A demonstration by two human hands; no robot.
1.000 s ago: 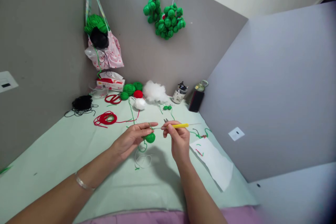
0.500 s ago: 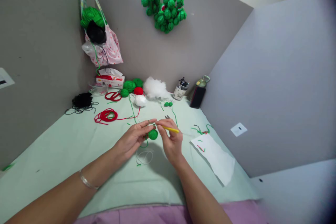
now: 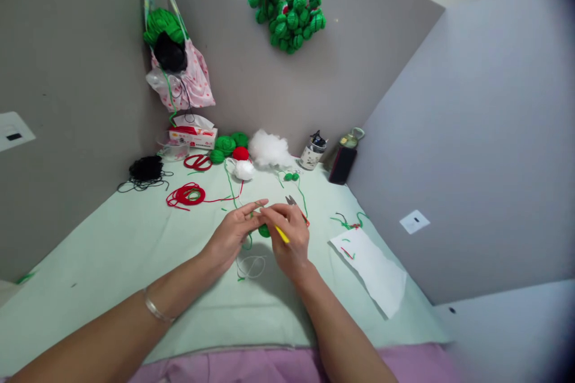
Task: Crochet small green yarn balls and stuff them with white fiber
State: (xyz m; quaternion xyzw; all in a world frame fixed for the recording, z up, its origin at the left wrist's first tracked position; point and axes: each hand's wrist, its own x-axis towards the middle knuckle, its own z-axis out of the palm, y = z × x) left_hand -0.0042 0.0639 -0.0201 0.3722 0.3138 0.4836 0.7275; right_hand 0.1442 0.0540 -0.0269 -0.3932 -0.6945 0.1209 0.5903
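Between my hands hangs a small green crocheted ball (image 3: 264,231), now partly covered by my right fingers. My left hand (image 3: 228,236) pinches the green work at its top, with a strand of yarn by the raised index finger. In my right hand (image 3: 291,239) is a crochet hook with a yellow handle (image 3: 283,234), tilted down toward me; its tip is hidden at the left fingertips. Scissors (image 3: 291,200) lie just beyond my right hand, their grips mostly covered. Below the hands, a loose white thread (image 3: 254,266) curls on the cloth.
Red yarn (image 3: 186,194) and black yarn (image 3: 146,169) lie at the left. Green balls (image 3: 225,145), a white yarn ball (image 3: 244,170), stuffing (image 3: 269,149), a cup (image 3: 311,155) and a dark phone (image 3: 343,164) line the back. White paper (image 3: 371,275) lies at the right.
My right hand has turned, so the yellow hook handle now points down instead of right. The green ball is more covered, and more of the scissors shows. The view has shifted slightly.
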